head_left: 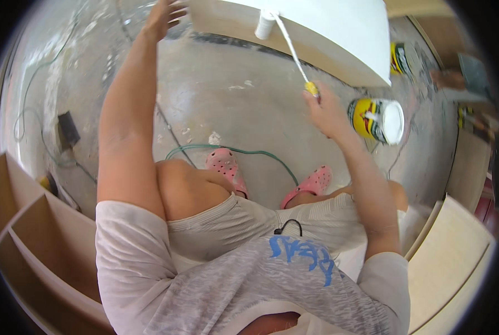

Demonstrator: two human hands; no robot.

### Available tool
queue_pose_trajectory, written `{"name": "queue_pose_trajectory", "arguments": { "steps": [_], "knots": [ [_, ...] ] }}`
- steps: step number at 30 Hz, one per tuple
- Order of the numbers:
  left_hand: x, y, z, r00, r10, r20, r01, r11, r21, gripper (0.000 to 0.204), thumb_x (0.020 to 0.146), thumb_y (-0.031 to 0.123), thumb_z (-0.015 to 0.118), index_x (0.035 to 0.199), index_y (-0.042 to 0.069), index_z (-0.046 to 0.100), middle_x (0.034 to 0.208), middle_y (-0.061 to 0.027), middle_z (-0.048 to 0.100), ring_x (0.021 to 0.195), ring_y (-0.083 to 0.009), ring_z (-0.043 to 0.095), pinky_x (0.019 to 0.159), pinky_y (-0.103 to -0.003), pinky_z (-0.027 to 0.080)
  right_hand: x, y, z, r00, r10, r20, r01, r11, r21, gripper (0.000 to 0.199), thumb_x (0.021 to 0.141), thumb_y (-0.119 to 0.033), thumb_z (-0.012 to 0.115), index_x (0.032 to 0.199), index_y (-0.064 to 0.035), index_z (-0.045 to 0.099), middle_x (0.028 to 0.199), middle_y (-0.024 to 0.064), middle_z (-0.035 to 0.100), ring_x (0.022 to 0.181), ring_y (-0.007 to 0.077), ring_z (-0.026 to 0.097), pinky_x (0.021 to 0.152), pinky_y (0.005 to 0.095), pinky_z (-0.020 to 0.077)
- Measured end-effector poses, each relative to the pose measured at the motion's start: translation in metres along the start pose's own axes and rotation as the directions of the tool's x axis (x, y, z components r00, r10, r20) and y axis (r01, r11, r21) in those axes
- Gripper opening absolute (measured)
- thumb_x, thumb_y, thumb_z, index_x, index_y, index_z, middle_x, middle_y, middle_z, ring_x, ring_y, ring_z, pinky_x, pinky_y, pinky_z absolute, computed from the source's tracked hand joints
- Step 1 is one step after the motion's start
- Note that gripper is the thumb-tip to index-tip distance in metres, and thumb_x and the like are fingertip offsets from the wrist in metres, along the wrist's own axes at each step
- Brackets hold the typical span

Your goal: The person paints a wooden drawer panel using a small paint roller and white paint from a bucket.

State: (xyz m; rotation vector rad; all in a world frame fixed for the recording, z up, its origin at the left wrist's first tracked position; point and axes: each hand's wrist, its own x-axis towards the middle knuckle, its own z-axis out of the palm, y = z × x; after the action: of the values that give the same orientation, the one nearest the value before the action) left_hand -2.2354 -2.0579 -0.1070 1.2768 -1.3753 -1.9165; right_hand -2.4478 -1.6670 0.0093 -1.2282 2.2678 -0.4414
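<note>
My right hand point(326, 111) is closed round the yellow handle of a paint roller point(290, 47). The roller's white sleeve point(265, 24) lies against the near edge of a large white-painted board piece point(322, 25), whose lower side face is still beige wood. My left hand point(164, 21) is stretched out at the top, beside the left end of that piece. Its fingers are spread apart with nothing seen in them; whether they touch the piece I cannot tell. To the right of my right hand stands a yellow and black paint bucket point(367, 118) with white paint inside.
A second paint bucket point(399, 58) stands by the board's right end. A green hose point(249, 151) runs across the concrete floor by my pink clogs point(225, 167). Wooden compartments point(43, 234) rise at left, wooden boards point(450, 251) at right. Another person's hand point(446, 78) shows far right.
</note>
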Motion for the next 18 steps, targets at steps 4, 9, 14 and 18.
{"name": "queue_pose_trajectory", "arguments": {
  "steps": [4, 9, 14, 18],
  "knots": [
    [0.003, 0.003, 0.020, 1.000, -0.018, -0.026, 0.016, 0.996, -0.083, 0.067, 0.094, 0.055, 0.035, 0.140, 0.007, 0.040, 0.130, -0.0106, 0.056, 0.114, -0.0227, 0.056, 0.099, -0.040, 0.035, -0.046, 0.061, -0.081, 0.988, 0.130, -0.080, -0.144, 0.969, -0.202, 0.040, 0.090, -0.033, 0.059, 0.120, -0.0064, 0.056, 0.086, 0.0177, 0.064, 0.077, 0.0260, 0.061, 0.072, 0.0365, 0.0474],
    [-0.005, 0.004, 0.013, 0.997, -0.077, 0.001, 0.076, 0.994, -0.074, 0.070, 0.096, 0.059, 0.026, 0.143, 0.007, 0.034, 0.135, -0.0079, 0.052, 0.123, -0.0226, 0.050, 0.105, -0.042, 0.027, -0.129, 0.103, -0.207, 0.930, 0.104, -0.354, -0.212, 0.935, -0.283, 0.035, 0.090, -0.026, 0.062, 0.117, -0.0056, 0.058, 0.085, 0.0128, 0.064, 0.074, 0.0212, 0.059, 0.072, 0.0328, 0.0467],
    [-0.013, 0.002, 0.021, 0.994, -0.111, 0.011, 0.111, 0.993, -0.034, 0.084, 0.090, 0.067, 0.033, 0.148, 0.007, 0.023, 0.141, -0.0129, 0.045, 0.129, -0.0281, 0.043, 0.108, -0.046, 0.022, -0.194, 0.163, -0.289, 0.889, 0.250, -0.383, -0.425, 0.761, -0.491, 0.029, 0.084, -0.019, 0.065, 0.110, -0.0045, 0.062, 0.074, 0.0136, 0.059, 0.070, 0.0267, 0.058, 0.069, 0.0354, 0.0456],
    [-0.018, -0.017, -0.020, 0.949, -0.307, -0.073, 0.316, 0.918, 0.239, 0.083, 0.087, 0.066, 0.045, 0.147, 0.012, 0.026, 0.136, -0.0121, 0.050, 0.121, -0.0302, 0.049, 0.099, -0.048, 0.034, -0.173, 0.208, -0.294, 0.900, 0.360, -0.246, -0.435, 0.719, -0.542, 0.031, 0.079, -0.015, 0.067, 0.108, -0.0047, 0.063, 0.073, 0.0139, 0.059, 0.070, 0.0286, 0.058, 0.070, 0.0350, 0.0463]
  ]
}}
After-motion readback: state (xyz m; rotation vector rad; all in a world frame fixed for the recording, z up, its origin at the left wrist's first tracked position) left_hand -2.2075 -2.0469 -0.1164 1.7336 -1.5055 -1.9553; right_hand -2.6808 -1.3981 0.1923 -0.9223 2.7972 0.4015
